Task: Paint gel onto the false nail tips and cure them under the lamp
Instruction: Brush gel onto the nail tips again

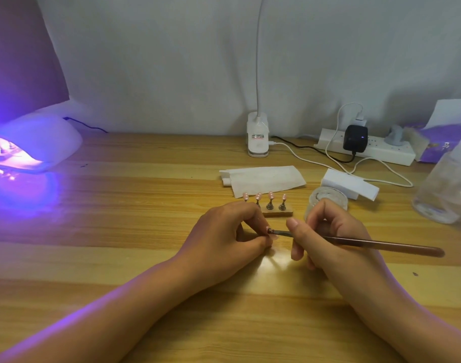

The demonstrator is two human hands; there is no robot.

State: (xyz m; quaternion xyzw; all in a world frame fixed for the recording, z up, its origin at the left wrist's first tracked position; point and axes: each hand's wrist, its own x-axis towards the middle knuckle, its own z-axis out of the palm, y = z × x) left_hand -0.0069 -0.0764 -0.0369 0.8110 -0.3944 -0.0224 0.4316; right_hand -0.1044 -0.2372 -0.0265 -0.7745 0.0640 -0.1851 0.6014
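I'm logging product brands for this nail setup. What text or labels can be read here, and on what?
Sticker on the clip lamp base: red and dark print, too blurred to read.
Purple packet at far right: pale marks, too blurred to read.
No other text is visible, so nothing can be quoted.

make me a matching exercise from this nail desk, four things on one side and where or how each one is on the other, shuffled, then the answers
Things
1. curing lamp
2. brush
3. row of nail tips
4. power strip

Places or states
a. back right of the table, black adapter plugged in
b. gripped by the right hand, tip at the single nail tip the left hand pinches
c. far left, glowing purple
d. upright on stands on the wooden block, beyond the hands

Pairs: 1-c, 2-b, 3-d, 4-a
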